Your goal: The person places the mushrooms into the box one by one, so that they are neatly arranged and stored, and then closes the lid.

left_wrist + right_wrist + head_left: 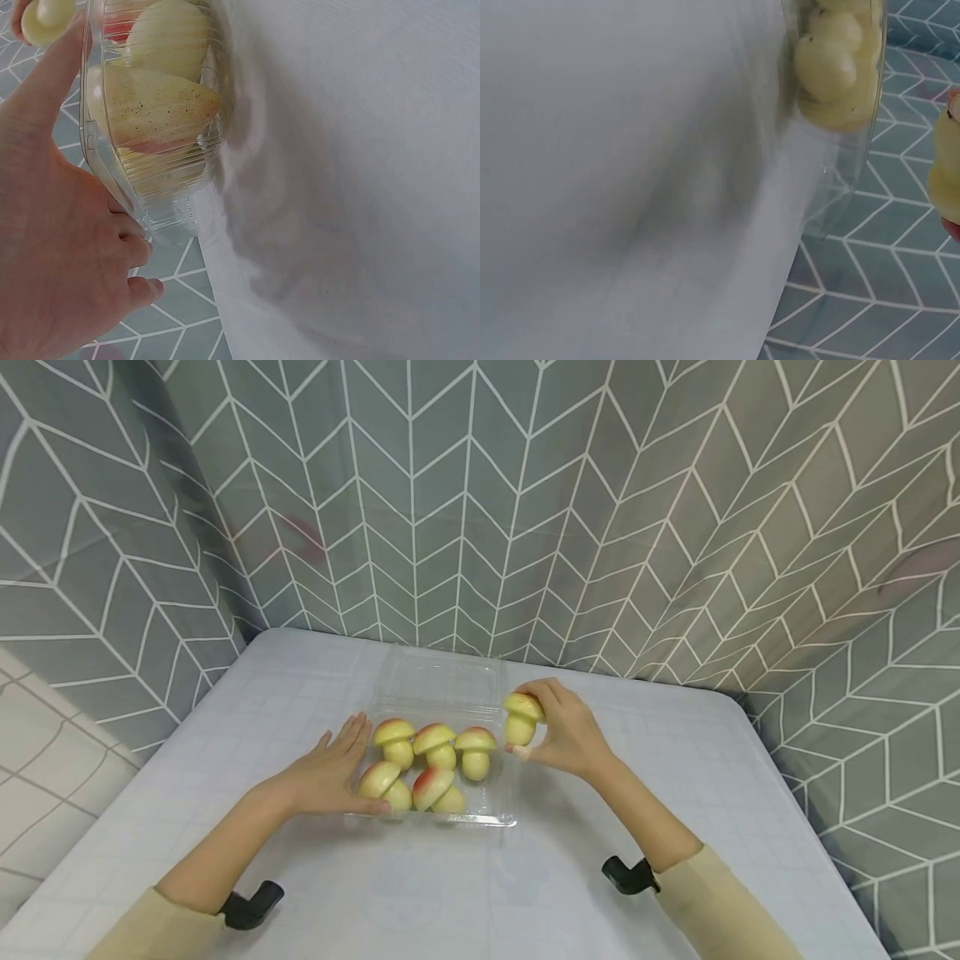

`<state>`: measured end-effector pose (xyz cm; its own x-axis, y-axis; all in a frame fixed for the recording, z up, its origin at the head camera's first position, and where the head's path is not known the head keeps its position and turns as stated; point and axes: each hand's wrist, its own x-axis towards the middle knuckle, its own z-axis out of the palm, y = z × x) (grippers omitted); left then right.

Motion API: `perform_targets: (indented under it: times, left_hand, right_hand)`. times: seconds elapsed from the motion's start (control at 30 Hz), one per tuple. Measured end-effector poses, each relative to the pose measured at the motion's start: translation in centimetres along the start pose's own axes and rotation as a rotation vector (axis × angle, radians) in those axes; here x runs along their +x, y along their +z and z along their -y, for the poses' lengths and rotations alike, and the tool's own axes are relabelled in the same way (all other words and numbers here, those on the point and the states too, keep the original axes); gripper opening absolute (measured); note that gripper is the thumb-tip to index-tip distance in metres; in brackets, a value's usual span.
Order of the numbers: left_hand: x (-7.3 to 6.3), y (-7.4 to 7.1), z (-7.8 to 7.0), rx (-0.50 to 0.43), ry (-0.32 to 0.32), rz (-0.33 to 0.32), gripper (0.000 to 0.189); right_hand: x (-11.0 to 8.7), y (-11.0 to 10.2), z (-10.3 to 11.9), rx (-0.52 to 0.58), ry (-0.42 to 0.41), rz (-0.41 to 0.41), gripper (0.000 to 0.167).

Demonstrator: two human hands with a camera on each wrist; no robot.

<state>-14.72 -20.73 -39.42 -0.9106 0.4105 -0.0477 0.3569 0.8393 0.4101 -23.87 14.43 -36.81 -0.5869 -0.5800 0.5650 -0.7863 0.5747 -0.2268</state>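
A clear plastic box (491,793) stands on the table with several yellow mushroom-shaped pieces (476,752) inside, some with reddish caps. They lie in two rows, three behind and two in front. My left hand (326,777) rests along the box's left side, fingers extended backward and thumb at the front corner. In the left wrist view, this hand (60,217) touches the rim. My right hand (566,731) pinches another mushroom-shaped piece (519,731), cap up, raised by the box's right edge. Part of that piece (946,165) shows at the right wrist view's edge.
The box's clear lid (442,675) lies folded back behind it. A white cloth (600,893) covers the table. Behind and at the sides hangs a grey curtain (480,527) with white lines. Black wrist straps (251,906) sit at both sleeves.
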Motion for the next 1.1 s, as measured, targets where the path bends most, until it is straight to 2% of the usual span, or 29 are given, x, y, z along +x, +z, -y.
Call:
perform_targets:
  times: [0.33,0.5,0.9,1.1]
  left_hand:
    - [0.0,0.1,0.0,-0.001,-0.002,-0.002,0.126]
    - [0.2,0.4,0.5,0.014,-0.031,0.026,0.130]
    - [0.0,0.2,0.5,0.019,-0.009,0.019,0.130]
    - [0.0,0.0,0.2,0.019,-0.001,0.022,0.127]
  right_hand:
    - [0.5,-0.4,2.4,0.025,-0.124,0.001,0.075]
    - [0.5,-0.4,3.0,0.035,-0.138,0.019,0.074]
    - [0.1,0.4,3.2,0.030,-0.172,0.062,0.073]
    - [-0.3,1.0,3.6,0.044,-0.169,0.158,0.071]
